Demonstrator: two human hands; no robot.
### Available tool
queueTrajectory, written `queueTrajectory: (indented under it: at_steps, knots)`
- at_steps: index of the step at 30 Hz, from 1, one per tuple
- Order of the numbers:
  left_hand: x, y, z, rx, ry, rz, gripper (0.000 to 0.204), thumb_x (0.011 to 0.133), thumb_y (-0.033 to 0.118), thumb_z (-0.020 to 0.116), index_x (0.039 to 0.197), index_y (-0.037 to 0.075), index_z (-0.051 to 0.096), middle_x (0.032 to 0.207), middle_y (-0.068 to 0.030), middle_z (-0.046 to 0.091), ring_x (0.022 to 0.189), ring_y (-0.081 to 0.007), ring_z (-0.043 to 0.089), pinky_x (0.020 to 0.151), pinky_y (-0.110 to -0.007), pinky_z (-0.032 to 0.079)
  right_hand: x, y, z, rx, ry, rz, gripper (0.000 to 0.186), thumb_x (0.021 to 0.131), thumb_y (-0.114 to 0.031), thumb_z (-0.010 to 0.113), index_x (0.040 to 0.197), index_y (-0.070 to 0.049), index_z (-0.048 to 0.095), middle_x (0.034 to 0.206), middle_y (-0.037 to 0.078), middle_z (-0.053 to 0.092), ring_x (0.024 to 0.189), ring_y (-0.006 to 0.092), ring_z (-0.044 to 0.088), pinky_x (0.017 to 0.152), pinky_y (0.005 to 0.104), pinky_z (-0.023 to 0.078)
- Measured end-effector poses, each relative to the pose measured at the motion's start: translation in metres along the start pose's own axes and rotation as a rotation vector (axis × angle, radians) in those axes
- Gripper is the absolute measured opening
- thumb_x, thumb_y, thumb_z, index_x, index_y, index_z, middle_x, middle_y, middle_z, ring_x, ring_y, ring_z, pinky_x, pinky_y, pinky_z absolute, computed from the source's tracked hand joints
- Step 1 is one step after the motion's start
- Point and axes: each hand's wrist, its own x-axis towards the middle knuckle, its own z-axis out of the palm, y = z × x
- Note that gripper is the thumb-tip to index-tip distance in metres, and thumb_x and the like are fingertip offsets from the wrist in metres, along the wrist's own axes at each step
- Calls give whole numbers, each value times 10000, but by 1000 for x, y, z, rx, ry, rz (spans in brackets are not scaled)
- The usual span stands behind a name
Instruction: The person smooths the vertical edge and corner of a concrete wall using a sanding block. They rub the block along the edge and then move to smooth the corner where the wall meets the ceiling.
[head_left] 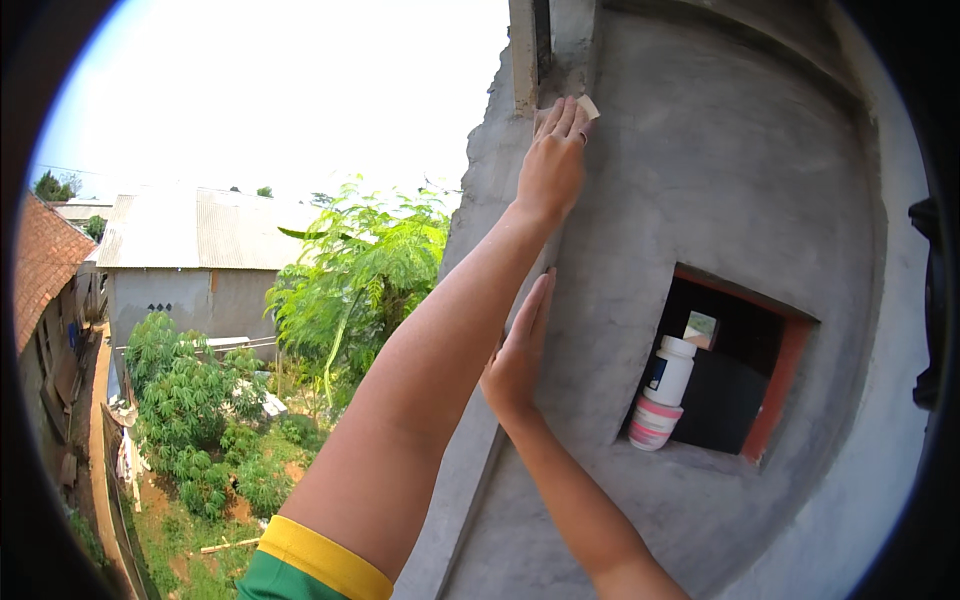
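Observation:
My left hand [555, 160] reaches up to the grey plastered wall [640, 200], close to the bottom of an upright frame post [524, 60]. Its fingers lie together over a small cream-coloured sheet [588, 107], pressing it to the plaster; one corner sticks out at the right of the fingers. Lower down, my right hand [518, 360] rests against the narrow wall edge, fingers stretched upward and holding nothing. The palm side of each hand is hidden.
Right of my hands, a red-edged square opening [790, 385] holds a white lidded tub [671, 370] stacked on a pink-and-white tub [655, 424]. Beyond the wall's rough left edge, far below, are a leafy tree [365, 280], shrubs [190, 400] and a metal-roofed building [190, 232].

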Motion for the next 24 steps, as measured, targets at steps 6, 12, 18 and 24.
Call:
queueTrajectory:
  at_steps: [6, 12, 18, 24]
  knots:
    - [-4, 5, 4, -65, 132, -39, 379, 1053, 14, 543, 1400, -61, 675, 1551, -263, 591, 1506, -420, 503, 1268, -484, 412, -2, 5, 2, -17, 26, -14, 756, 1081, -93, 526, 1687, 135, 136, 1723, 413, 185, 1594, 548, 292, 1299, 557, 318]
    - [-33, -7, -16, -31, 166, -73, 357, 1088, 67, 540, 1398, -43, 678, 1538, -277, 593, 1484, -445, 517, 1248, -507, 430, 0, 2, 2, -57, 70, -50, 726, 1078, -84, 527, 1674, 144, 181, 1712, 409, 223, 1566, 543, 348, 1275, 541, 369]
    - [-41, -14, -34, -62, 110, -227, 416, 1036, 15, 513, 1421, -65, 649, 1583, -303, 550, 1500, -488, 494, 1286, -534, 367, 1, -4, -1, -53, 49, 0, 706, 1075, -69, 536, 1654, 160, 205, 1703, 413, 231, 1557, 549, 356, 1269, 541, 379]
    - [-39, -22, -38, 157, -83, -174, 477, 1000, 4, 504, 1454, -63, 637, 1602, -304, 534, 1487, -483, 518, 1284, -528, 373, 1, -5, -4, -79, 33, 10, 701, 1074, -69, 545, 1645, 170, 215, 1706, 401, 237, 1564, 533, 353, 1272, 538, 385]
